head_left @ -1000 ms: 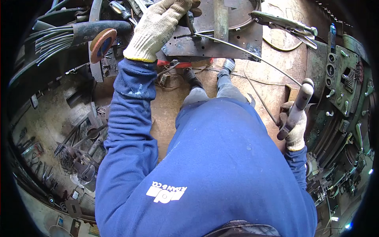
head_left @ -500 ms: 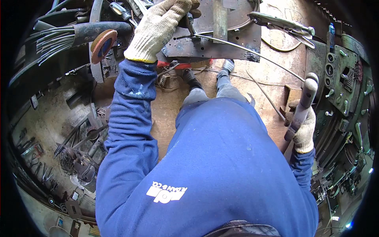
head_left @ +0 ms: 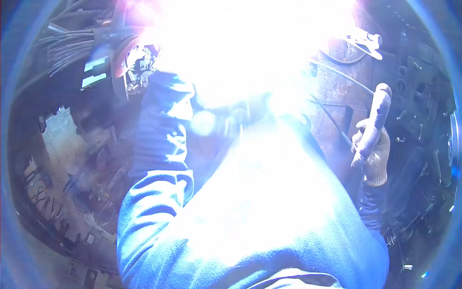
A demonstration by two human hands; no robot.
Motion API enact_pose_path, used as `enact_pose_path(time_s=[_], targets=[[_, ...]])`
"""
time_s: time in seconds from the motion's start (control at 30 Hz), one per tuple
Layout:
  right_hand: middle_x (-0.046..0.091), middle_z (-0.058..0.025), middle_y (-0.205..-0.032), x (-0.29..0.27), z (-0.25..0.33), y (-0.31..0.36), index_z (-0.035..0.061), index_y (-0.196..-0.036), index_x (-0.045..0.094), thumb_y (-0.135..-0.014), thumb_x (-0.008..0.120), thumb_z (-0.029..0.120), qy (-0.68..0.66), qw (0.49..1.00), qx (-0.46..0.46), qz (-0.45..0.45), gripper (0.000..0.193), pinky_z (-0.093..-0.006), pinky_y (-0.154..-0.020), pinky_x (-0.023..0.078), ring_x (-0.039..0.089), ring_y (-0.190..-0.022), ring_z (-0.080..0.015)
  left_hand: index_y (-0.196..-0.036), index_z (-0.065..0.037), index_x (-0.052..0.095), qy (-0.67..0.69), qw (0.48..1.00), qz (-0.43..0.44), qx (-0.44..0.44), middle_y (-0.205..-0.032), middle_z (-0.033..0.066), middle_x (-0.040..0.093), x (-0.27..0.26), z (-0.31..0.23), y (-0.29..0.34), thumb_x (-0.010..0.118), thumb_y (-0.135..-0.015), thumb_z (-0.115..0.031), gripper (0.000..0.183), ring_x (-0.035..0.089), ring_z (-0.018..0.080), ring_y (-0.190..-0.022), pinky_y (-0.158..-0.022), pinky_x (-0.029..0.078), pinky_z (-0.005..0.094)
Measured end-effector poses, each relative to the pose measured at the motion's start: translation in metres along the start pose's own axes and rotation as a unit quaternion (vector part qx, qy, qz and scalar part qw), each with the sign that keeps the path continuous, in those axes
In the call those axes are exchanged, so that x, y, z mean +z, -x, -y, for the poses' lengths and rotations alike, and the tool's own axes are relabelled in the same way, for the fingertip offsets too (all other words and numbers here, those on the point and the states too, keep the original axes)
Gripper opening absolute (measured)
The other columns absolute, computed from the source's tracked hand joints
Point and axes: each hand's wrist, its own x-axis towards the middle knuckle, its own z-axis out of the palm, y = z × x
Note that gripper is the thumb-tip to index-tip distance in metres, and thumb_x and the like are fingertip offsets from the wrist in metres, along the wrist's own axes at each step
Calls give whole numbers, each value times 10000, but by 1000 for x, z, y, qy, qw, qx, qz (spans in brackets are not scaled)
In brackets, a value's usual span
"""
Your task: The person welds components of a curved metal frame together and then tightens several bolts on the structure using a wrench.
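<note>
A dazzling white welding arc glare fills the top middle. It hides the metal plate, the work and my left hand completely. My left sleeve reaches up into this light, so I cannot see what the left fingers do. At the right, my gloved right hand is wrapped round a welding electrode holder. From the holder's top a thin welding electrode slants up and left until the glare swallows it.
A bundle of thin rods and an orange flap disc are at the upper left. Locking pliers lie beyond the electrode. A machine with a control panel stands at the right. Assorted tools lie on the left floor.
A blinding arc has flared up where my left hand and the plate were visible. The surroundings look darker and hazy. My right hand, with the electrode holder, has barely shifted.
</note>
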Motion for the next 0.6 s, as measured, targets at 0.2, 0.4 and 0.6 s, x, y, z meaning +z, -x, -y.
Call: enact_pose_path(time_s=[0.2, 0.4, 0.6], targets=[[551, 4, -836, -14, -24, 12, 1, -1120, 554, -899, 666, 61, 92, 993, -36, -69, 255, -251, -581, 456, 558, -639, -95, -1286, -24, 666, 3, 997, 12, 77, -1140, 47, 722, -12, 25, -28, 597, -1043, -361, 421, 650, 109, -995, -896, 544, 257], [597, -19, -780, 3, -20, 14, 21, -1062, 612, -817, 792, 66, 28, 995, -9, -95, 308, -268, -545, 480, 598, -618, -116, -1260, -28, 680, -48, 992, 62, 100, -1118, 80, 738, -11, 12, -18, 556, -1049, -433, 473, 667, 118, -902, -839, 561, 272], [616, -15, -758, 4, -22, 12, 18, -1042, 631, -773, 828, 53, 1, 997, 22, -74, 336, -260, -549, 487, 595, -601, -102, -1232, -11, 676, -90, 992, 33, 80, -1066, 78, 736, -1, -10, -6, 573, -1027, -484, 526, 662, 131, -909, -827, 540, 284]])
